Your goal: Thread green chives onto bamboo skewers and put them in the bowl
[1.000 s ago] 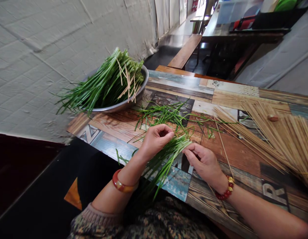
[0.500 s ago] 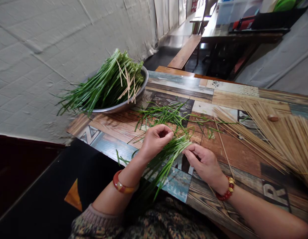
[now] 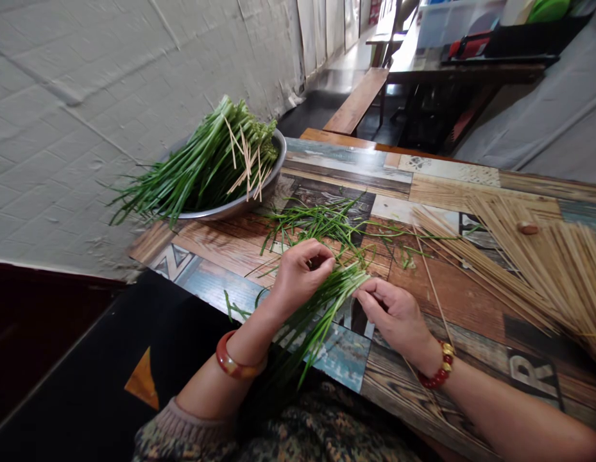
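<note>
A bundle of green chives (image 3: pixel 321 321) lies across the near edge of the table, pale ends pointing away from me and leaves hanging toward my lap. My left hand (image 3: pixel 302 273) is above its left side, thumb and fingertips pinched into a ring; what is between them is hidden. At the pale ends, my right hand (image 3: pixel 391 311) is closed in a pinch, fingertips touching or very near the stalks. Whatever it grips is too small to make out. A thin straw strip (image 3: pixel 433 282) runs by the right wrist. Loose chive pieces (image 3: pixel 321 221) are scattered beyond the hands.
A metal basin (image 3: pixel 282 151) heaped with chives (image 3: pixel 196 167) stands at the table's far left, several short straw strips (image 3: pixel 248 160) on top. Long straw strips (image 3: pixel 543 256) fan out at right. Beyond are a wooden bench (image 3: pixel 360 99) and another table with a plastic bin (image 3: pixel 456 24).
Almost nothing differs. My left hand and forearm have shifted very slightly to the left and up; the right hand and the chive bundle look the same.
</note>
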### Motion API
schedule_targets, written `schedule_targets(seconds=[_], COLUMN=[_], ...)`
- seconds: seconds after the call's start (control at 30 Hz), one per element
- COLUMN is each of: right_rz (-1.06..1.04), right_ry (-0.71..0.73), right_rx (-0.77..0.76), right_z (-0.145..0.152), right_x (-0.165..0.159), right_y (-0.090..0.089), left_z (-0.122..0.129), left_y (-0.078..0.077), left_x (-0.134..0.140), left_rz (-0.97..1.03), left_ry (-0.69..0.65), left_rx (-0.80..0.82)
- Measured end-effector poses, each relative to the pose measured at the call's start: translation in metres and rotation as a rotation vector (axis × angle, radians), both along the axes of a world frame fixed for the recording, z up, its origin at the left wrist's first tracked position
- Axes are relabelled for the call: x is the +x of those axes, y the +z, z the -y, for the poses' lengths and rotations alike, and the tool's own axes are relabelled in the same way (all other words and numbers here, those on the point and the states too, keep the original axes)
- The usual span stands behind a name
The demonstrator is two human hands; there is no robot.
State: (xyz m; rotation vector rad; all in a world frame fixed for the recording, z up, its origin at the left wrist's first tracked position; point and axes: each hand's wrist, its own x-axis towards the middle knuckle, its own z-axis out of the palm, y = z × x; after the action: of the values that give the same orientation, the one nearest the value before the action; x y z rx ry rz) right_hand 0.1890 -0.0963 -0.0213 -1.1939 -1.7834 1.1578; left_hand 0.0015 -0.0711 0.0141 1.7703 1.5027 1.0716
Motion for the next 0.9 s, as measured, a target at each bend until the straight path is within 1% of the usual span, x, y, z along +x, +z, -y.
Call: schedule_targets(seconds=[0.13,0.5,0.73,0.8,0.9], right_rz=[-0.002,0.003,-0.01,-0.012,-0.02], right_ry=[0.007,0.016,0.022,0.024,0.025], right_rx=[0.012,0.029,0.031,0.021,0.005], right_z=[0.0,0.0,0.001,0.001,0.001], right_x=[0.0,0.001,0.001,0.001,0.001], right_y=[0.001,-0.002,-0.001,-0.001,-0.002], left_z=[0.0,0.004,0.011,0.013,0.013], left_y=[0.001,0.0,0.003,0.004,0.006], left_x=[-0.001,-0.004,-0.003,-0.005,-0.009], left_rz=[-0.065,-0.063,-0.038,-0.015,0.014], left_ry=[-0.04,-0.068,-0.223,-0.213,-0.137], left_rx=[0.05,0.005,0.006,-0.014,-0.079])
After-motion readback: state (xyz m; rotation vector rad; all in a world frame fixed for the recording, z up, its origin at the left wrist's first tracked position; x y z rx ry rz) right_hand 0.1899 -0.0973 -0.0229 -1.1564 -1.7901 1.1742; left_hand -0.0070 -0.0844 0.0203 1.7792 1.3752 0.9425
